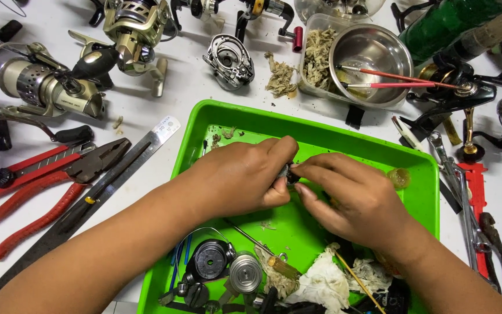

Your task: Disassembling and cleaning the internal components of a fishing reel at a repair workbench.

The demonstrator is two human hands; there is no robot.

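A small dark metal part (286, 172) sits pinched between both hands, held just above the middle of the green tray (204, 125). The left hand (245, 177) is closed on it with thumb and curled fingers; the right hand (350, 195) grips its other end with fingertips together. Most of the part is hidden, so its kind cannot be told. This looks like fine work on a reel piece, twisting or pulling something loose; the next move likely calls for a steady grip and small finger force.

At the tray's near edge lie a spool (245, 273), a dark round housing (209, 260) and crumpled tissue (323, 285). Left of the tray are a steel ruler (111, 177) and red pliers (42, 192); further off, several fishing reels (50, 87). Far right stands a steel bowl (373, 55) with brushes across it. Everything rests on a white table (187, 81); no more of the room shows.
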